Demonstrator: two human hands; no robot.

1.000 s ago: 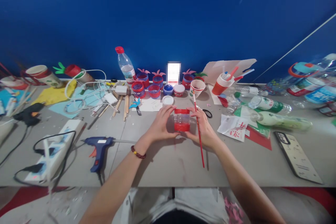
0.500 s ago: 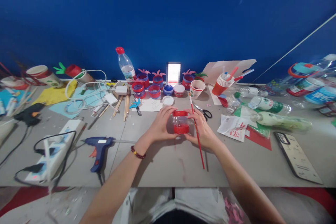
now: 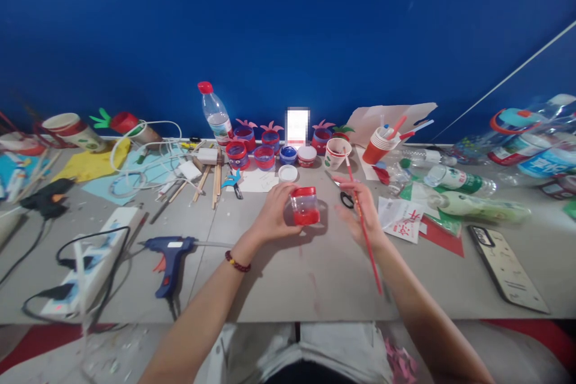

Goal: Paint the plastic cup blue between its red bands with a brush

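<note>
While the half-open left hand [image 3: 274,216] grips the red-banded clear plastic jar [image 3: 306,206] by its side, the partly curled right hand [image 3: 366,210] holds a slender paintbrush [image 3: 370,253]. The jar lies left of the brush, whose long axis slants forward toward the paper cup [image 3: 333,159].

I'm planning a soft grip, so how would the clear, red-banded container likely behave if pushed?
The container looks like see-through plastic, so it is probably light and might flex under the left hand. Its rounded wall would likely roll if tipped over. The glossy red bands may be slippery.
</note>
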